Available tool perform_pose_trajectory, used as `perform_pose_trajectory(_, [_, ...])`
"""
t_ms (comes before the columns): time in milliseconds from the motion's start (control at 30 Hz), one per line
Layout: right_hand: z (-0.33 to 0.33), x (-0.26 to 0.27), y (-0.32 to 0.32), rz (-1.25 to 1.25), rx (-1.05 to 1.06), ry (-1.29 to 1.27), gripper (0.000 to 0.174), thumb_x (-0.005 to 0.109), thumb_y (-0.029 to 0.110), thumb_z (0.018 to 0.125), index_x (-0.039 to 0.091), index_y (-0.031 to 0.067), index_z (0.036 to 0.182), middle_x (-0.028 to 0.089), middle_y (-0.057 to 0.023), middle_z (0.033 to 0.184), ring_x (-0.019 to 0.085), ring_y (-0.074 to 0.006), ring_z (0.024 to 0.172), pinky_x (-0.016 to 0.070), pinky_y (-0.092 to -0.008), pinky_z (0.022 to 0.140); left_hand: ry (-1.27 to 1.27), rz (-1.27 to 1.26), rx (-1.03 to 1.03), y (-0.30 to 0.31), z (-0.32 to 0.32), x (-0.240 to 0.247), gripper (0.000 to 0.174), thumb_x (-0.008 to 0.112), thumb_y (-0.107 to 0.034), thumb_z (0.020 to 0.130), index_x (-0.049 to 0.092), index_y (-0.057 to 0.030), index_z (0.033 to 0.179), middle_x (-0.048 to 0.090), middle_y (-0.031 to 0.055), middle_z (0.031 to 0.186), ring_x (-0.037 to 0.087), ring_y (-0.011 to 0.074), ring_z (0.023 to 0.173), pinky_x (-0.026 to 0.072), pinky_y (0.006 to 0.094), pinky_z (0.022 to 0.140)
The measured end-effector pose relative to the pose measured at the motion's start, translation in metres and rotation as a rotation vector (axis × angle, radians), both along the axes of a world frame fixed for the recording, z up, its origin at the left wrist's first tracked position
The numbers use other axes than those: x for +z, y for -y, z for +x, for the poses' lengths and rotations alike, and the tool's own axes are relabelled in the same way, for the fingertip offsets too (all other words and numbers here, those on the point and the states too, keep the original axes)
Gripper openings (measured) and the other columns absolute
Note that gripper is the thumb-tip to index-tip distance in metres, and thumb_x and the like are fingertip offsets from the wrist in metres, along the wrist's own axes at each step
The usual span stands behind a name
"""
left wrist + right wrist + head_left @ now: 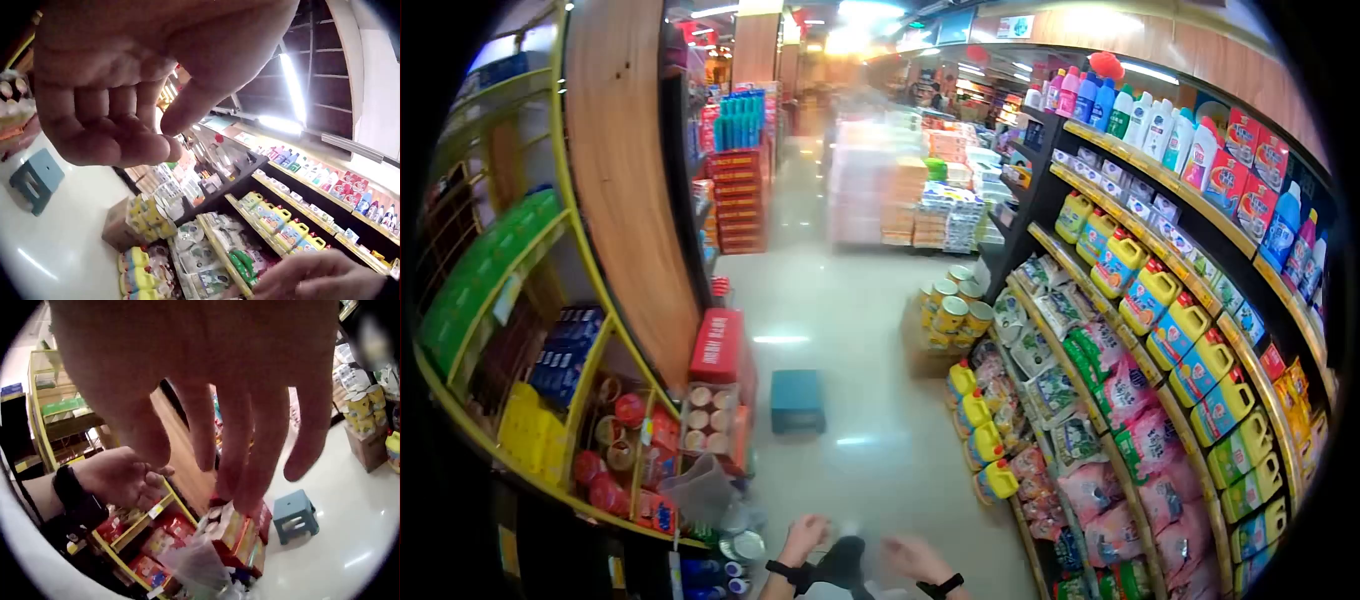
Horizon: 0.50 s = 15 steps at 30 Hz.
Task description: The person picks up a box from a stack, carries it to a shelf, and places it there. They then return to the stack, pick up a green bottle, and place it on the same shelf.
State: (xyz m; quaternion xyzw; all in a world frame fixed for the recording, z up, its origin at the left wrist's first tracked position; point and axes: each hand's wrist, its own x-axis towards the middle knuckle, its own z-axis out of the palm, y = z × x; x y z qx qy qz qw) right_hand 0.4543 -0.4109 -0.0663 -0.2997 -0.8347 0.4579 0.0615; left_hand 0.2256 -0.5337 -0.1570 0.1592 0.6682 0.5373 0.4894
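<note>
In the head view both hands are low at the front, above the shop aisle floor. My left hand has loosely curled fingers and holds nothing; its palm and bent fingers fill the top of the left wrist view. A little to the right is my right hand, slightly blurred. Seen from the right wrist, this hand hangs with its fingers loosely extended and spread, nothing between them. Each wrist wears a black band. Ahead on the floor stands a blue-grey plastic stool, apart from both hands.
Shelves on the right carry yellow detergent jugs and bagged washing powder. A cardboard box with yellow cans juts into the aisle. At left are a yellow-edged rack, a red carton and a plastic bag. Stacked goods stand farther ahead.
</note>
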Motion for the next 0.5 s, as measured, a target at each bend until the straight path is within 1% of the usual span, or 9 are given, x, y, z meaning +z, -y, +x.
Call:
perform_pose_trajectory(100, [-0.030, 0.013, -0.060, 0.122, -0.285, -0.183, 0.025, 0.065, 0.025, 0.090, 0.071, 0.0065, 0.106, 0.071, -0.0145, 0.092, 0.068, -0.0332, 0.091, 0.0534, -0.0412, 0.080, 0.059, 0.086, -0.372, -0.059, -0.022, -0.021, 0.033, 0.059, -0.018, 0.097, 0.061, 0.0013, 0.123, 0.069, 0.0072, 0.101, 0.063, 0.0128, 0.086, 0.0503, 0.0283, 0.077])
perform_pose_trajectory(133, [-0.044, 0.011, -0.086, 0.263, -0.345, -0.270, 0.020, 0.067, 0.023, 0.089, 0.072, 0.0051, 0.097, 0.071, -0.0150, 0.089, 0.068, -0.0334, 0.089, 0.0532, -0.0408, 0.079, 0.089, 0.163, -0.527, -0.081, -0.024, -0.014, 0.036, 0.059, -0.019, 0.097, 0.058, 0.0011, 0.127, 0.068, 0.0080, 0.108, 0.063, 0.0138, 0.094, 0.0498, 0.0295, 0.083])
perform_pose_trajectory(167, [-0.062, 0.015, -0.113, 0.337, -0.383, -0.317, 0.018, 0.067, 0.019, 0.089, 0.071, 0.0034, 0.098, 0.071, -0.0132, 0.088, 0.068, -0.0290, 0.084, 0.0529, -0.0371, 0.077, 0.111, 0.248, -0.677, -0.109, -0.029, -0.002, 0.040, 0.060, -0.019, 0.097, 0.055, 0.0010, 0.132, 0.067, 0.0087, 0.116, 0.063, 0.0149, 0.101, 0.0493, 0.0307, 0.090])
perform_pose_trajectory(233, [-0.098, 0.031, -0.164, 0.485, -0.452, -0.407, 0.015, 0.067, 0.012, 0.090, 0.068, -0.0001, 0.099, 0.071, -0.0096, 0.086, 0.067, -0.0203, 0.075, 0.0524, -0.0296, 0.073, 0.166, 0.384, -0.730, -0.155, -0.032, 0.056, 0.045, 0.061, -0.023, 0.097, 0.054, 0.0003, 0.134, 0.065, 0.0077, 0.115, 0.059, 0.0152, 0.107, 0.0459, 0.0329, 0.096])
perform_pose_trajectory(267, [-0.114, 0.036, -0.182, 0.336, -0.496, -0.469, 0.013, 0.065, 0.011, 0.091, 0.067, -0.0002, 0.099, 0.070, -0.0082, 0.086, 0.066, -0.0185, 0.075, 0.0520, -0.0290, 0.073, 0.203, 0.439, -0.754, -0.171, -0.029, 0.076, 0.047, 0.061, -0.025, 0.097, 0.053, 0.0000, 0.136, 0.065, 0.0071, 0.115, 0.057, 0.0154, 0.110, 0.0442, 0.0341, 0.099])
perform_pose_trajectory(333, [-0.160, 0.050, -0.221, 0.029, -0.573, -0.606, 0.011, 0.063, 0.009, 0.093, 0.065, -0.0003, 0.099, 0.068, -0.0053, 0.085, 0.065, -0.0149, 0.075, 0.0512, -0.0276, 0.072, 0.283, 0.568, -0.695, -0.215, -0.035, 0.089, 0.046, 0.060, -0.024, 0.098, 0.052, 0.0005, 0.136, 0.065, 0.0064, 0.113, 0.058, 0.0156, 0.107, 0.0456, 0.0338, 0.097])
perform_pose_trajectory(367, [-0.182, 0.060, -0.234, -0.004, -0.557, -0.658, 0.010, 0.061, 0.008, 0.094, 0.065, -0.0001, 0.099, 0.067, -0.0049, 0.085, 0.064, -0.0141, 0.075, 0.0509, -0.0270, 0.072, 0.322, 0.626, -0.664, -0.232, -0.040, 0.091, 0.046, 0.060, -0.024, 0.098, 0.051, 0.0008, 0.136, 0.065, 0.0061, 0.111, 0.059, 0.0158, 0.106, 0.0463, 0.0336, 0.096])
perform_pose_trajectory(433, [-0.217, 0.081, -0.256, -0.068, -0.528, -0.757, 0.009, 0.059, 0.007, 0.096, 0.063, 0.0003, 0.099, 0.065, -0.0042, 0.085, 0.063, -0.0124, 0.074, 0.0503, -0.0260, 0.071, 0.296, 0.552, -0.651, -0.269, -0.059, 0.091, 0.044, 0.061, -0.022, 0.098, 0.053, 0.0013, 0.134, 0.065, 0.0057, 0.110, 0.060, 0.0154, 0.104, 0.0472, 0.0329, 0.094])
perform_pose_trajectory(500, [-0.240, 0.092, -0.277, -0.147, -0.591, -0.843, 0.009, 0.058, 0.007, 0.096, 0.063, -0.0001, 0.098, 0.065, -0.0043, 0.084, 0.062, -0.0122, 0.072, 0.0500, -0.0259, 0.069, 0.279, 0.499, -0.629, -0.293, -0.075, 0.099, 0.042, 0.061, -0.021, 0.097, 0.054, 0.0017, 0.132, 0.065, 0.0056, 0.110, 0.061, 0.0149, 0.101, 0.0481, 0.0320, 0.092])
